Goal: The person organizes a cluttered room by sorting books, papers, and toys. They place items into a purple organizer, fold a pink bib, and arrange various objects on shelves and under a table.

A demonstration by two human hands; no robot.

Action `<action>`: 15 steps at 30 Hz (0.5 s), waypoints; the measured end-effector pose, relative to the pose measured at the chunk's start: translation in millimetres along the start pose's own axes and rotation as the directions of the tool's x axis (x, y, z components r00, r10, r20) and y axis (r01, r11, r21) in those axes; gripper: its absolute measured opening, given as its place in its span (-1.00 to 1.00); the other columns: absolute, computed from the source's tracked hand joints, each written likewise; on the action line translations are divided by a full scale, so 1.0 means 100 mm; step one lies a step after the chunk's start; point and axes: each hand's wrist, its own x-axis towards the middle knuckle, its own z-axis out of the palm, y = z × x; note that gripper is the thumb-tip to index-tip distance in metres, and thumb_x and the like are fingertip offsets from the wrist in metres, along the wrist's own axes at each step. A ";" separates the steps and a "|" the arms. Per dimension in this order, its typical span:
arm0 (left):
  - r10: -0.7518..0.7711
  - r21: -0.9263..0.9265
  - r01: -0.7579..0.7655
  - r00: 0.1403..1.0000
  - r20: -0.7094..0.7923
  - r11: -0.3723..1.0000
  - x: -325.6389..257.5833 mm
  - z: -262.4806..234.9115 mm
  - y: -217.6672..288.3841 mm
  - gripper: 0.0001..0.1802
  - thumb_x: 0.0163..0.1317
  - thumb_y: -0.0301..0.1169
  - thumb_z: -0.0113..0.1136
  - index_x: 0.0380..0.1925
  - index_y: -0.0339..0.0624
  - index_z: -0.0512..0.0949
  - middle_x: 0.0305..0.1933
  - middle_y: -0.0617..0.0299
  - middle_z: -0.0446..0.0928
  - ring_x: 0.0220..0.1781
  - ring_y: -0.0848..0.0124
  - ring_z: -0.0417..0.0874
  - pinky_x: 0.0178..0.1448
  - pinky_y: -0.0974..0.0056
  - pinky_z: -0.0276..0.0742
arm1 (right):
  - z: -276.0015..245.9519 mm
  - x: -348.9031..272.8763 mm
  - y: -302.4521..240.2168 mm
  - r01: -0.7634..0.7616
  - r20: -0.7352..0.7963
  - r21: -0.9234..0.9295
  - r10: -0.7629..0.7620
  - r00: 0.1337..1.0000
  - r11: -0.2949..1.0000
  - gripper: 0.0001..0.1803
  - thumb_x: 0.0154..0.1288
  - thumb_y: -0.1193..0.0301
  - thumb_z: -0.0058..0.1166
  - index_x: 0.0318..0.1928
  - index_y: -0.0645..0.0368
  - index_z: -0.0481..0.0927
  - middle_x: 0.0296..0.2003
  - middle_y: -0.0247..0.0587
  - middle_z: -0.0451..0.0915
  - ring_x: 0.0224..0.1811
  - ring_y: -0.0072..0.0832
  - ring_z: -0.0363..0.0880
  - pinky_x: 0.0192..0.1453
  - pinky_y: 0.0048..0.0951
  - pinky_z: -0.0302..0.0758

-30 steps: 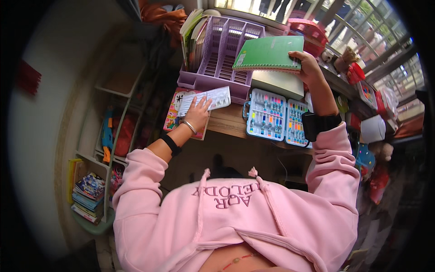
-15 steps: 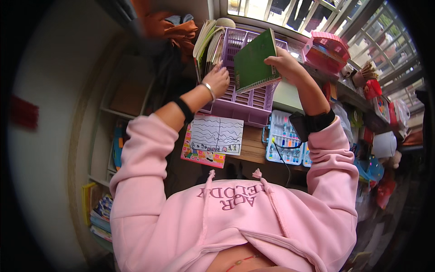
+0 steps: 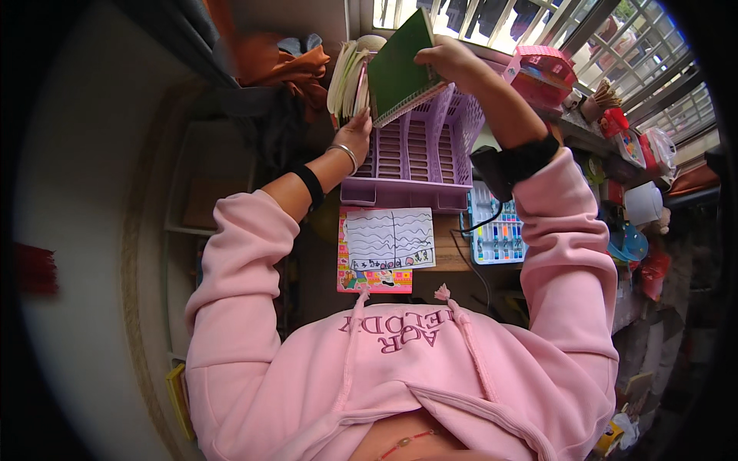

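Observation:
My right hand (image 3: 453, 60) is closed on the upper right edge of a green spiral notebook (image 3: 401, 67), which is tilted over the purple slotted plastic organizer (image 3: 407, 192). Its white spiral binding faces down and right. At the organizer's left side, a row of upright books (image 3: 350, 84) stands with page edges showing. My left hand (image 3: 355, 132) rests its fingers against the near end of these books, close to the notebook's lower corner. Those fingers look stretched out, though their tips are partly hidden.
A sheet with wavy lines (image 3: 390, 238) lies on a colourful booklet (image 3: 377, 283) in front of the organizer. To its right is a light-blue case of coloured pens (image 3: 496, 230), with a black cable (image 3: 461, 246) nearby. A pink house-shaped box (image 3: 542, 81) stands by the barred window.
The green notebook has moved left and farther away in my right hand, close to the books. My left hand has shifted left onto the books' near end. The head view has shifted slightly.

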 end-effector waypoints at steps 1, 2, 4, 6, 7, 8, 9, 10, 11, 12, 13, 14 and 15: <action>0.004 -0.092 -0.005 1.000 -0.009 0.996 -0.01 0.03 0.02 -0.47 0.23 -0.31 -0.27 0.18 -0.30 0.28 0.36 0.09 0.09 0.46 0.11 -0.17 0.43 -0.07 -0.62 | 0.07 0.12 -0.02 -0.030 -0.010 -0.086 0.030 1.000 0.996 -0.81 0.09 0.45 0.02 -0.31 0.33 0.53 -0.48 -0.22 0.55 -0.47 -0.47 0.52 -0.34 -0.47 0.46; -0.011 -0.104 0.010 1.000 -0.011 0.995 -0.02 0.06 0.04 -0.47 0.23 -0.32 -0.28 0.19 -0.30 0.27 0.37 0.08 0.08 0.46 0.11 -0.18 0.43 -0.07 -0.62 | 0.14 0.22 -0.04 -0.059 -0.016 -0.166 0.057 0.998 0.984 -0.81 0.08 0.43 0.04 -0.34 0.32 0.54 -0.49 -0.20 0.55 -0.49 -0.47 0.52 -0.37 -0.47 0.47; -0.025 -0.156 0.023 1.000 -0.012 0.988 -0.03 0.16 0.11 -0.47 0.23 -0.34 -0.29 0.20 -0.30 0.25 0.37 0.07 0.05 0.47 0.11 -0.20 0.44 -0.06 -0.62 | 0.31 0.44 -0.09 0.074 0.147 -0.584 0.015 0.989 0.809 -0.81 0.08 0.41 0.08 -0.37 0.32 0.56 -0.51 -0.15 0.56 -0.51 -0.44 0.54 -0.44 -0.43 0.49; -0.116 -0.202 0.106 0.993 -0.037 0.974 -0.04 0.25 0.17 -0.47 0.21 -0.38 -0.30 0.20 -0.31 0.24 0.36 0.06 0.08 0.47 0.15 -0.17 0.47 0.00 -0.53 | 0.49 0.59 -0.16 0.273 0.330 -0.853 0.055 0.942 0.444 -0.80 0.08 0.39 0.09 -0.34 0.29 0.57 -0.49 -0.13 0.57 -0.48 -0.41 0.58 -0.47 -0.39 0.52; -0.167 -0.193 0.151 0.983 -0.071 0.969 -0.03 0.29 0.17 -0.47 0.21 -0.38 -0.30 0.20 -0.31 0.25 0.36 0.07 0.09 0.47 0.16 -0.16 0.48 0.02 -0.50 | 0.59 0.62 -0.18 0.206 0.278 -0.843 0.075 0.958 0.497 -0.80 0.09 0.38 0.10 -0.31 0.26 0.58 -0.46 -0.13 0.58 -0.46 -0.39 0.60 -0.48 -0.37 0.55; -0.204 -0.194 0.179 0.972 -0.115 0.964 -0.04 0.31 0.18 -0.47 0.20 -0.38 -0.29 0.19 -0.31 0.26 0.35 0.07 0.09 0.47 0.17 -0.15 0.48 0.04 -0.47 | 0.69 0.61 -0.17 -0.059 0.062 -0.667 0.134 0.989 0.742 -0.80 0.10 0.39 0.10 -0.26 0.19 0.59 -0.41 -0.16 0.60 -0.42 -0.38 0.62 -0.46 -0.38 0.58; -0.228 -0.056 0.222 0.958 -0.172 0.973 -0.03 0.32 0.16 -0.46 0.18 -0.36 -0.25 0.17 -0.34 0.27 0.31 0.05 0.16 0.44 0.20 -0.03 0.50 0.07 -0.41 | 0.79 0.62 -0.20 -0.279 -0.102 -0.370 0.260 0.960 0.886 -0.78 0.11 0.40 0.09 -0.20 0.12 0.61 -0.35 -0.19 0.63 -0.39 -0.36 0.65 -0.43 -0.38 0.61; -0.237 -0.145 0.210 0.949 -0.207 0.967 -0.04 0.32 0.15 -0.47 0.18 -0.36 -0.25 0.15 -0.36 0.29 0.29 0.04 0.18 0.42 0.19 0.01 0.49 0.07 -0.40 | 0.87 0.66 -0.24 -0.237 -0.092 -0.495 0.220 0.971 0.836 -0.77 0.13 0.41 0.07 -0.18 0.14 0.60 -0.33 -0.19 0.62 -0.37 -0.36 0.65 -0.42 -0.38 0.62; -0.202 -0.248 0.156 0.964 -0.174 0.956 -0.04 0.29 0.14 -0.48 0.18 -0.36 -0.24 0.13 -0.37 0.31 0.27 0.03 0.20 0.40 0.18 0.06 0.49 0.07 -0.39 | 0.95 0.69 -0.28 -0.182 -0.050 -0.613 0.192 0.980 0.769 -0.76 0.15 0.43 0.04 -0.15 0.17 0.58 -0.31 -0.18 0.62 -0.36 -0.37 0.65 -0.41 -0.37 0.63; -0.168 -0.380 0.098 0.973 -0.157 0.920 -0.06 0.24 0.15 -0.49 0.17 -0.35 -0.23 0.11 -0.38 0.34 0.26 0.02 0.22 0.38 0.17 0.10 0.49 0.07 -0.37 | 1.00 0.71 -0.27 -0.204 -0.053 -0.563 0.210 0.976 0.801 -0.73 0.16 0.44 0.00 -0.11 0.19 0.56 -0.28 -0.14 0.61 -0.33 -0.32 0.65 -0.38 -0.36 0.64; -0.198 -0.433 0.082 0.953 -0.230 0.898 -0.08 0.20 0.13 -0.55 0.15 -0.36 -0.19 -0.01 -0.36 0.46 0.18 -0.01 0.30 0.31 0.15 0.20 0.47 0.07 -0.28 | 1.06 0.73 -0.25 -0.230 -0.064 -0.496 0.228 0.971 0.837 -0.70 0.18 0.46 -0.05 -0.07 0.21 0.55 -0.24 -0.11 0.61 -0.31 -0.28 0.65 -0.34 -0.35 0.65; -0.195 -0.422 0.098 0.962 -0.193 0.901 -0.12 0.14 0.14 -0.57 0.14 -0.36 -0.17 -0.04 -0.34 0.48 0.15 -0.01 0.34 0.30 0.15 0.21 0.46 0.07 -0.26 | 1.09 0.74 -0.20 -0.265 -0.094 -0.469 0.251 0.964 0.843 -0.70 0.18 0.46 -0.06 -0.07 0.21 0.55 -0.23 -0.06 0.60 -0.31 -0.25 0.65 -0.35 -0.34 0.65; -0.189 -0.435 0.105 0.970 -0.154 0.894 -0.15 0.07 0.15 -0.58 0.13 -0.36 -0.15 -0.07 -0.32 0.51 0.11 -0.02 0.37 0.29 0.15 0.22 0.45 0.08 -0.24 | 1.13 0.75 -0.12 -0.303 -0.130 -0.425 0.274 0.953 0.853 -0.70 0.19 0.45 -0.06 -0.06 0.21 0.55 -0.23 -0.02 0.60 -0.31 -0.22 0.65 -0.36 -0.33 0.65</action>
